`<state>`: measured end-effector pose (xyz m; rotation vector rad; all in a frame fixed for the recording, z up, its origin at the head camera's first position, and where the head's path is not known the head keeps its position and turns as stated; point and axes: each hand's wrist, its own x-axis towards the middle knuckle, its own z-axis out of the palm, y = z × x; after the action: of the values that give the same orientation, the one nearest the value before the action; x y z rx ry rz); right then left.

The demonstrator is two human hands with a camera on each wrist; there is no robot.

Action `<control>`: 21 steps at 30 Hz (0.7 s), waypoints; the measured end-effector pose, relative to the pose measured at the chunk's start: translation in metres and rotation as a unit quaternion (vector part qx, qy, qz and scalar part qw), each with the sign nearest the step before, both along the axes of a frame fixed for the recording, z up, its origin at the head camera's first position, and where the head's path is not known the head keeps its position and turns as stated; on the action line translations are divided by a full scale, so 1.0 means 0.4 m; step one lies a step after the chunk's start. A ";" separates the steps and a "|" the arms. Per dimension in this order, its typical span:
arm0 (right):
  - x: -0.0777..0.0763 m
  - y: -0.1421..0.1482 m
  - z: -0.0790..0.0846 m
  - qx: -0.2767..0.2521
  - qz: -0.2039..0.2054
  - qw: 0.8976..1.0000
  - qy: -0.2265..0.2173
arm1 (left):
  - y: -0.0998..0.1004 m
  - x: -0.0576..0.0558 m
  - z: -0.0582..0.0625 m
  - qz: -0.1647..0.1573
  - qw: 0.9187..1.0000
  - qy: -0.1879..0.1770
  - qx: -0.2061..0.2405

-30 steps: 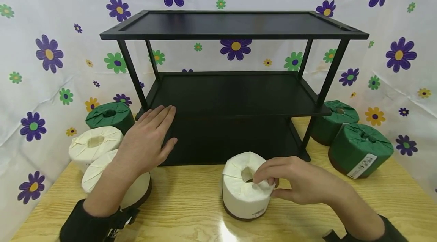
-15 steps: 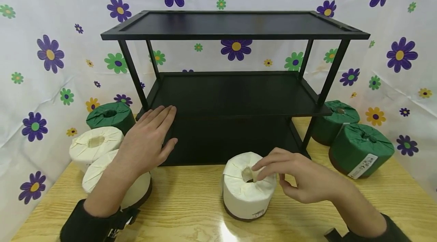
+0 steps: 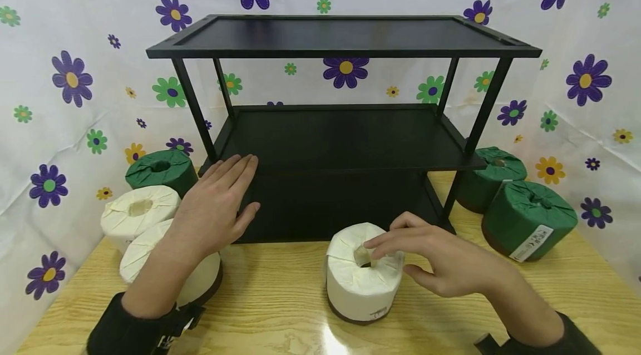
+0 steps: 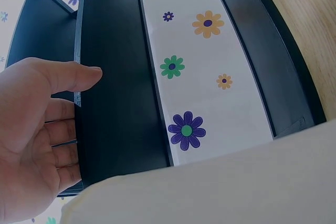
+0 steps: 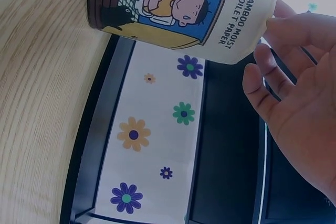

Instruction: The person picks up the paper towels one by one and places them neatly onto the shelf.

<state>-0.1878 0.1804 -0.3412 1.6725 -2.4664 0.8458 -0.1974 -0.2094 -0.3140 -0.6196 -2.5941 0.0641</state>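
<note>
White paper wraps the toilet roll (image 3: 360, 291), which stands upright on the tabletop (image 3: 270, 288), below and just beside the fingertips of the right grip (image 3: 425, 260). This grip is loosely spread, its bent fingers over the top face near the central hole and its thumb by the side; it pinches nothing, and whether a fingertip touches the paper cannot be told. The left grip (image 3: 210, 210) shows fingers straight and side by side at the front edge of the middle shelf (image 3: 325, 141); how firmly it bears there is not shown. The principal hazard, as judged, lies in the wrapper: lifting with fingertips at the hole alone could tear the paper or let the roll slip and tip. A hurried push forward could strike the lower shelf (image 3: 330, 205), ahead of the right grip. Two other white rolls (image 3: 122, 210) stand close behind and outside the left grip, where pulling back carelessly might topple one; the green rolls (image 3: 531, 218) outside the right grip appear less exposed.
</note>
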 end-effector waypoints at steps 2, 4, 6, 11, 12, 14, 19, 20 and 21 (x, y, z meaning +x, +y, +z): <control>-0.002 -0.001 -0.001 0.002 -0.001 1.000 0.002 | 0.000 0.001 0.002 0.002 1.000 -0.003 -0.001; -0.003 -0.002 0.000 0.007 -0.005 1.000 0.000 | 0.000 0.001 0.002 0.002 1.000 -0.005 -0.001; -0.002 -0.002 0.000 0.016 -0.012 1.000 -0.007 | 0.000 0.001 0.002 0.003 1.000 -0.006 -0.003; 0.001 -0.003 -0.001 0.044 -0.025 0.998 -0.036 | -0.001 0.000 0.001 0.003 1.000 -0.007 -0.003; 0.002 -0.003 -0.001 0.050 -0.026 0.998 -0.041 | -0.001 0.000 0.001 0.003 1.000 -0.007 -0.003; 0.003 -0.004 -0.001 0.058 -0.027 0.997 -0.049 | -0.001 0.001 0.001 0.004 1.000 -0.007 -0.004; 0.004 -0.005 -0.001 0.060 -0.024 0.996 -0.056 | -0.002 0.001 0.002 0.004 1.000 -0.007 -0.002; 0.004 -0.005 -0.001 0.059 -0.024 0.996 -0.056 | -0.002 0.001 0.002 0.004 1.000 -0.006 -0.002; 0.004 -0.005 -0.001 0.059 -0.025 0.996 -0.055 | -0.002 0.001 0.002 0.003 1.000 -0.006 -0.002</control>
<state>-0.1861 0.1783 -0.3414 1.6319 -2.6697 0.8237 -0.1969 -0.2103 -0.3131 -0.6149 -2.6082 0.0677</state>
